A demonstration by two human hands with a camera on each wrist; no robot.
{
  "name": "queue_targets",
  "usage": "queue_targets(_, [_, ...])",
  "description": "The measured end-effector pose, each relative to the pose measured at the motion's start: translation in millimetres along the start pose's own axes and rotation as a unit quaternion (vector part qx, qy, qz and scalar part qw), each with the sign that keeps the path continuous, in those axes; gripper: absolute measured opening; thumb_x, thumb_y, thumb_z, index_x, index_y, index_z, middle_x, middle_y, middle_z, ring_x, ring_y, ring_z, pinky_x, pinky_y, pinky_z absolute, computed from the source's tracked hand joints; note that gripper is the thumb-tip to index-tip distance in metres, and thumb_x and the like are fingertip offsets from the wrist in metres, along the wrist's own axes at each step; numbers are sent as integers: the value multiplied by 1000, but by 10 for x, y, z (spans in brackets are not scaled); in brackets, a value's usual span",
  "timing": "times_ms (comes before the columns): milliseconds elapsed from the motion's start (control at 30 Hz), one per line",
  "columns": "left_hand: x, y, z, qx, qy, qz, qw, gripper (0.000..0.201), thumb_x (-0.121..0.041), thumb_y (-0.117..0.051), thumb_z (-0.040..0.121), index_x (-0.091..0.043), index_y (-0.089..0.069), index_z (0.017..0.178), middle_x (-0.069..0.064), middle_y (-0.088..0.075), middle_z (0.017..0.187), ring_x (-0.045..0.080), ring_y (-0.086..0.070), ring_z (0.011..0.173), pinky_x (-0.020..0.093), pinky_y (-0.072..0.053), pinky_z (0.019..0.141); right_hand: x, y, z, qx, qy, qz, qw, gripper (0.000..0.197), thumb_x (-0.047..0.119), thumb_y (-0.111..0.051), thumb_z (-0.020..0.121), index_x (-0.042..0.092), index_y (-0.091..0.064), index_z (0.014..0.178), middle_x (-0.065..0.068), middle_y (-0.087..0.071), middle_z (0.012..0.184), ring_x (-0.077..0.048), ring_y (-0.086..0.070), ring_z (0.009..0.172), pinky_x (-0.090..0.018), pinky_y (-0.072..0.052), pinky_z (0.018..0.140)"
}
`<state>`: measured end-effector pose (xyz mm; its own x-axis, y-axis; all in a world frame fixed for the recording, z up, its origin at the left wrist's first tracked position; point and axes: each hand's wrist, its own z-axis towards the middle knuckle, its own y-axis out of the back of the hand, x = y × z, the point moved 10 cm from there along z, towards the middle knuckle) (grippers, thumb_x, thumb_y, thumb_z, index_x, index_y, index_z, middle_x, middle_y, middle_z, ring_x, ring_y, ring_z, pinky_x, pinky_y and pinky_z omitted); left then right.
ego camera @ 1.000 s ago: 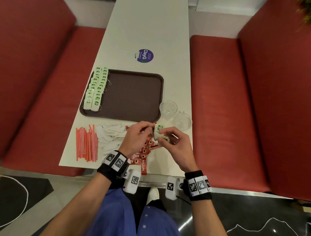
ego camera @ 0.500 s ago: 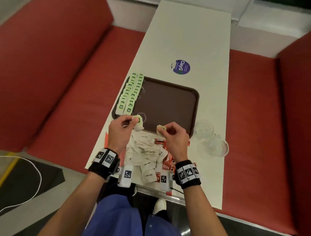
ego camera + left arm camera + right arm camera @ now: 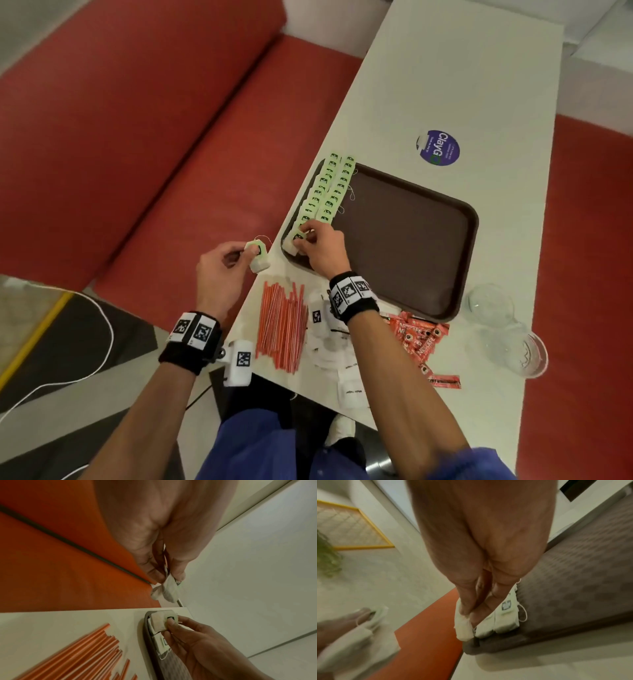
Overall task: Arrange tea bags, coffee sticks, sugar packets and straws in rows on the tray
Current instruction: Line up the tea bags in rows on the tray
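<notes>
A brown tray point(image 3: 411, 240) lies on the white table with two rows of green-tagged tea bags point(image 3: 325, 195) along its left side. My right hand point(image 3: 303, 241) pinches a tea bag point(image 3: 463, 626) at the near left corner of the tray, at the end of the left row. My left hand point(image 3: 239, 255) holds another tea bag point(image 3: 258, 260) by its green tag just off the table's left edge, clear of the tray. Orange straws point(image 3: 282, 327), white sugar packets point(image 3: 352, 390) and red coffee sticks point(image 3: 419, 337) lie on the table near me.
Two clear glass cups point(image 3: 491, 303) point(image 3: 520, 349) stand to the right of the tray's near corner. A purple round sticker point(image 3: 438, 147) is on the table beyond the tray. Red bench seats point(image 3: 137, 137) flank the table on both sides.
Both hands moved left and forward from the pile to the tray's near left corner, each with a tea bag. The right hand has brought its bag down onto the tray.
</notes>
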<state>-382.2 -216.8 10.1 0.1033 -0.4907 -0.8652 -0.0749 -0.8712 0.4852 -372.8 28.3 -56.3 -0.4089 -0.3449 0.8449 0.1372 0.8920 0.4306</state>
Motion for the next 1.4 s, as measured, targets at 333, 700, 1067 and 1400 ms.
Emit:
queue_targets(333, [53, -29, 5, 35, 2, -34, 999, 9, -25, -74, 101, -23, -81, 107, -10, -80, 102, 5, -74, 94, 22, -55, 87, 94, -62, 74, -24, -9, -121, 992, 24, 11, -71, 100, 15, -64, 124, -13, -64, 112, -35, -64, 98, -52, -61, 90])
queue_targets(700, [-47, -153, -24, 55, -8, -27, 998, 9, -24, -75, 100, -23, -82, 107, -11, -81, 100, 3, -75, 94, 16, -57, 86, 95, -171, -92, -71, 83, -222, 969, 24, 20, -72, 100, 23, -68, 123, -2, -59, 123, -27, -55, 117, -44, -58, 85])
queue_targets(1067, [-134, -309, -20, 65, 6, -53, 996, 16, -31, -83, 93, -21, -85, 105, -8, -83, 94, 9, -78, 91, 31, -63, 89, 345, 126, -428, -41, 69, 106, 991, 22, 40, -69, 107, 21, -77, 100, 9, -79, 95, -5, -73, 91, -25, -59, 85])
queue_targets(1400, [-311, -669, -71, 140, 15, -107, 984, 20, -10, -85, 90, -20, -82, 107, -1, -82, 103, 19, -78, 100, 40, -64, 95, -43, 186, -689, -15, 43, 214, 976, 8, 19, -80, 101, 13, -74, 100, 0, -80, 102, -14, -77, 100, -35, -62, 97])
